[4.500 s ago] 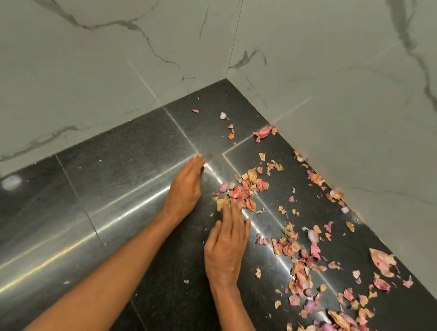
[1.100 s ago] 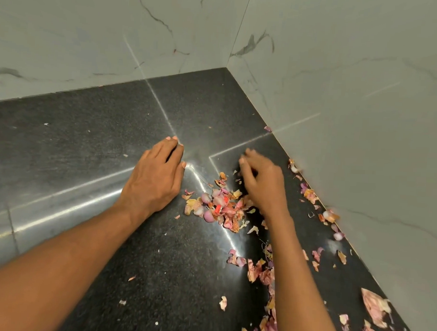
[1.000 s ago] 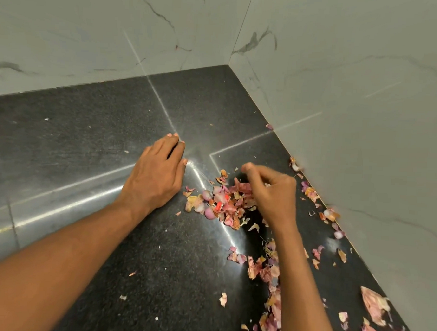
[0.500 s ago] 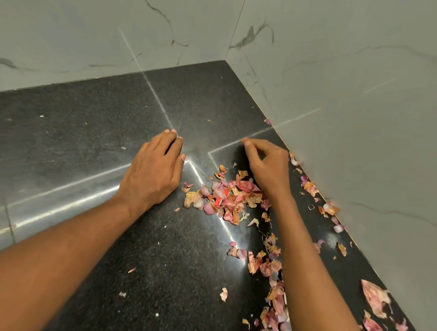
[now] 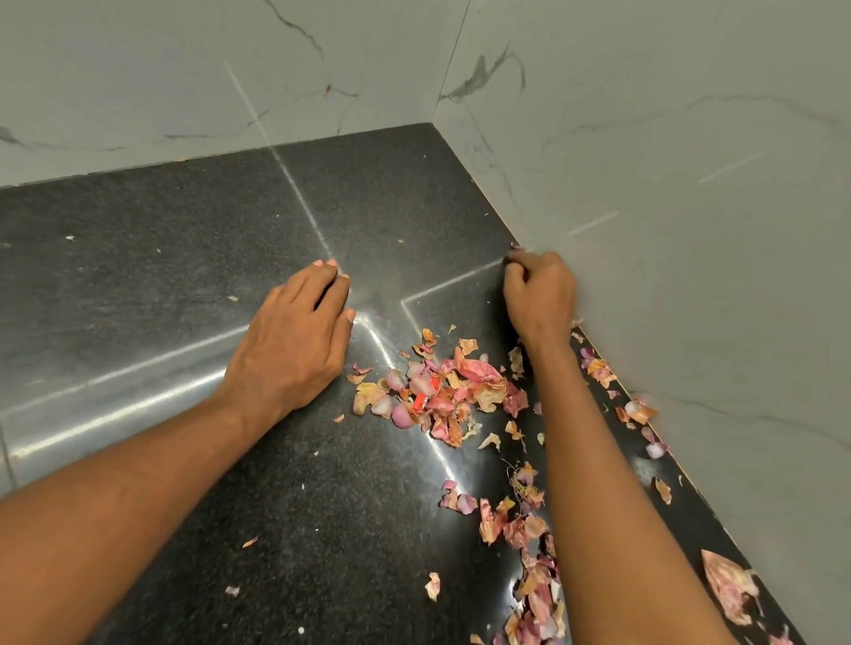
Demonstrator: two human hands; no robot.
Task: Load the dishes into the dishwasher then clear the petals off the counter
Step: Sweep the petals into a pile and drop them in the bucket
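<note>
Head view: petals (image 5: 442, 391) heaped on black counter (image 5: 162, 281), trail's long axis running from heap toward near right edge along wall (image 5: 710, 237); left hand (image 5: 293, 345) flat, fingers straight, beside heap; right hand (image 5: 537, 290) curled at wall base, contents indiscernible.

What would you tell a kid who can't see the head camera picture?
Two bare hands gather pink petals on a black counter. The left hand lies flat; the right hand curls its fingers by the grey wall.
</note>
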